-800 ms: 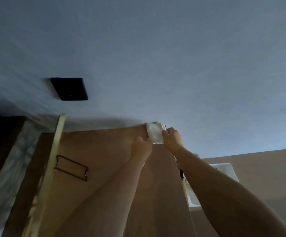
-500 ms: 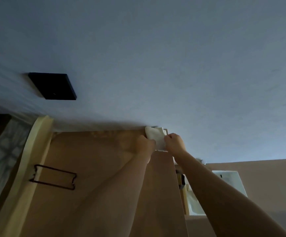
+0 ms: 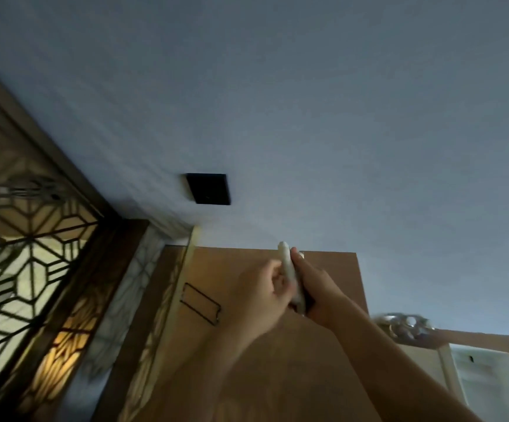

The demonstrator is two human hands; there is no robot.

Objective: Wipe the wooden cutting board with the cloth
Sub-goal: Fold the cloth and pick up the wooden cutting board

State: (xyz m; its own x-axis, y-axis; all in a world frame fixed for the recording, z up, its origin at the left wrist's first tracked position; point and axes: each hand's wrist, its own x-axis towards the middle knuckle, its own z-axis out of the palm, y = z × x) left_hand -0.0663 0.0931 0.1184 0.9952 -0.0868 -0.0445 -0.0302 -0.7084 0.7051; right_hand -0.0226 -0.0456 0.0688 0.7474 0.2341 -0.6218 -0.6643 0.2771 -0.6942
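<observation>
Pale blue-grey ceiling (image 3: 308, 102) filled most of the view, w/ a black square panel (image 3: 208, 188) set in it. Lattice-patterned glass screen (image 3: 18, 263) stood at left, lit from behind. Tall wooden cabinet (image 3: 247, 376) rose at centre, wire handle (image 3: 200, 303) on its door. White open box (image 3: 487, 385) at lower right, contents unclear. Both arms reached up: right hand (image 3: 315, 289) gripped a white folded cloth (image 3: 289, 271); left hand (image 3: 262, 290), fingers curled, touched its side. No cutting board in sight.
</observation>
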